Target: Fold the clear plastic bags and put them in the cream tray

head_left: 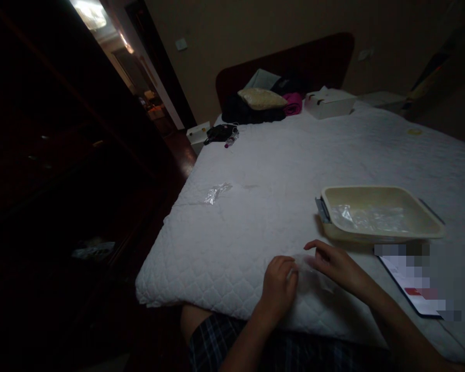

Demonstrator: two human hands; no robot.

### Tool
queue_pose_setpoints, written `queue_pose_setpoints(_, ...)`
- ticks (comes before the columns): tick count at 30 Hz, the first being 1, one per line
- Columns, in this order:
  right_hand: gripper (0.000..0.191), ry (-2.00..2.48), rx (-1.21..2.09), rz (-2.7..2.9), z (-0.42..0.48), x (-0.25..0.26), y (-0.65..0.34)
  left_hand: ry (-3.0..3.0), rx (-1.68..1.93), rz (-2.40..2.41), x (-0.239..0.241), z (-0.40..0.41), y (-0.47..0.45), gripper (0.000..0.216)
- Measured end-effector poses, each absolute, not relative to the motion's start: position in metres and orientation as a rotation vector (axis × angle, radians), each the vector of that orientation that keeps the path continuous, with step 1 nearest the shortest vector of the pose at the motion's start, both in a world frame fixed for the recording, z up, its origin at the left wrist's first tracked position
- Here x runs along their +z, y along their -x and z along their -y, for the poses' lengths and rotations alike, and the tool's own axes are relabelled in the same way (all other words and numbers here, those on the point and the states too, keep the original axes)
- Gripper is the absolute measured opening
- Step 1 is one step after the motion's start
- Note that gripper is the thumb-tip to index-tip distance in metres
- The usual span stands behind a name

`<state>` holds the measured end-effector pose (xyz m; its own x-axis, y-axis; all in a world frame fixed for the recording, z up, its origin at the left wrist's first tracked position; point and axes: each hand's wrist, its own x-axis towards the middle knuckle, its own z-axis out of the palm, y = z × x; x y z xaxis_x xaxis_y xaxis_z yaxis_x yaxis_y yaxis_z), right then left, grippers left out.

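Over the front edge of the bed, my left hand has its fingers curled on the edge of a thin clear plastic bag. The film is see-through and its outline is hard to make out. Just to the right, my right hand is held with index finger and thumb apart, the thumb close to or against the film. Beyond my right hand stands a cream plastic basin with grey side handles. Several clear plastic bags lie inside it.
A phone or tablet, partly blurred, lies right of my right forearm. Another crumpled clear wrapper is on the white quilted bed. Farther back are a small bottle, a cushion, a pink roll and a white box.
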<state>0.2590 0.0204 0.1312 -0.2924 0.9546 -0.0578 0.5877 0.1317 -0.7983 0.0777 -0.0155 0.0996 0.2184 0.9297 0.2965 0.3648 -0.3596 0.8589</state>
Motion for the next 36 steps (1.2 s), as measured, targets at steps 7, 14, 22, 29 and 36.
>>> queue_pose_setpoints(7,0.043,1.413,1.250,1.675,-0.016,0.129,-0.265,-0.649,1.102,-0.849,0.100,0.008,-0.064,0.023)
queue_pose_setpoints(14,0.036,1.404,1.487,1.477,-0.027,0.119,-0.260,-0.234,0.951,-0.564,0.084,0.007,-0.051,0.022)
queue_pose_setpoints(22,0.036,1.277,1.910,1.316,-0.061,0.111,-0.251,-0.165,0.891,-0.646,0.066,-0.007,-0.034,0.031)
queue_pose_setpoints(29,0.035,1.333,1.849,1.581,-0.081,0.114,-0.243,-0.323,0.875,-0.828,0.064,-0.007,-0.030,0.054)
queue_pose_setpoints(36,0.036,1.137,1.938,1.857,-0.088,0.118,-0.234,-0.607,0.695,-0.701,0.078,-0.003,-0.038,0.046)
